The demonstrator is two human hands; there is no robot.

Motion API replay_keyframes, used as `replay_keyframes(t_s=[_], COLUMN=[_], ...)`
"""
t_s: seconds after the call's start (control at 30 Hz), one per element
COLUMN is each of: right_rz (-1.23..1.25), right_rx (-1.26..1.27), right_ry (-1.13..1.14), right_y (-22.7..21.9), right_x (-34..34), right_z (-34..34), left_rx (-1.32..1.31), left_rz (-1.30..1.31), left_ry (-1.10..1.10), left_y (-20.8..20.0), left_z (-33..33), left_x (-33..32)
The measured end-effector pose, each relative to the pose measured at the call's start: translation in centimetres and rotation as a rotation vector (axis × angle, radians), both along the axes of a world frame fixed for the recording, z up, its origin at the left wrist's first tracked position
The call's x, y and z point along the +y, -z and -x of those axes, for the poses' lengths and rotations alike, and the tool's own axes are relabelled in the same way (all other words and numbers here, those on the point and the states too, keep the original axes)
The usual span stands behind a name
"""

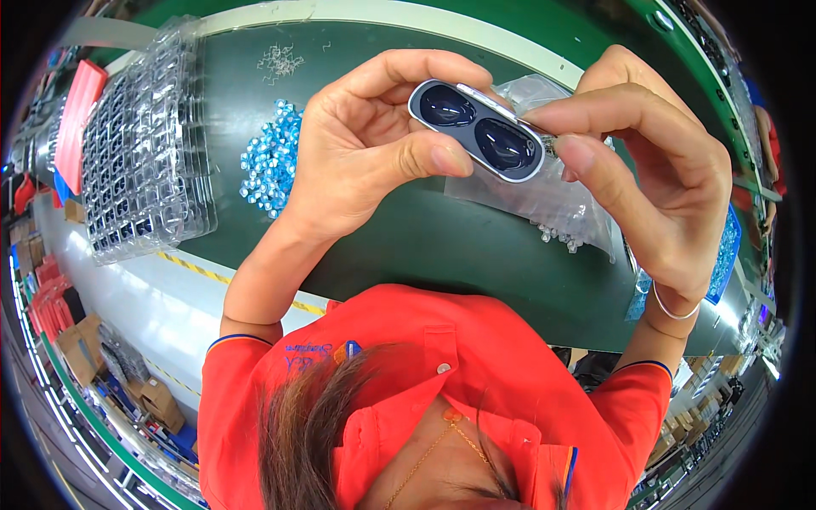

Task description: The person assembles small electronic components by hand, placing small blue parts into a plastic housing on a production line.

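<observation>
My left hand (365, 140) grips an earbud charging case (476, 132), with the thumb on its near edge and the fingers behind it. The case is white outside, with a dark glossy inside and two rounded hollows. A pale strip runs along its far long edge. At the case's right end, my right hand (642, 157) has thumb and index finger pinched close together. Something small and metallic shows at these fingertips, too small to name. Below the case lies a clear plastic bag (544, 204), partly hidden by the hands.
Left of my left wrist is a pile of small blue-and-clear pieces (270, 161). Thin bent wires (280, 63) lie farther back. Stacked clear trays (149, 144) stand at the left edge beside pink foam (81, 123). Small clear pieces (557, 236) lie near the bag; a blue bin (727, 255) is at right.
</observation>
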State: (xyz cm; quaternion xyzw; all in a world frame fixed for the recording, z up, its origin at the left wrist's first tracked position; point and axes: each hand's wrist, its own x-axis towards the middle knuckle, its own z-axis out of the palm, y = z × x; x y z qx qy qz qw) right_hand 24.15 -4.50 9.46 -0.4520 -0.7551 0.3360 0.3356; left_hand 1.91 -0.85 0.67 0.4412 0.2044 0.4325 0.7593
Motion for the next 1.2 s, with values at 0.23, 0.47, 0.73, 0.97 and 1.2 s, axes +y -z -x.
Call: replay_keyframes(t_s=[0.23, 0.47, 0.73, 0.97, 1.2], right_rz=[0.045, 0.026, -0.156, 0.371, 0.267], right_rx=[0.109, 0.030, -0.163, 0.304, 0.213], right_ry=[-0.035, 0.045, -0.021, -0.024, -0.014], right_y=[0.7, 0.3, 0.4, 2.9, 3.2], right_x=[0.2, -0.8, -0.9, -0.4, -0.8], right_z=[0.1, 0.5, 0.3, -0.8, -0.4], left_rx=[-0.040, -0.047, 0.175, 0.102, 0.159], left_rz=[0.021, -0.064, -0.630, -0.390, -0.409], left_ry=[0.014, 0.002, -0.134, -0.015, -0.016], left_y=[0.3, 0.4, 0.9, 1.5, 1.6], left_z=[0.2, 0.1, 0.6, 0.0, -0.1], left_x=[-0.2, -0.2, 0.1, -1.0, -1.0])
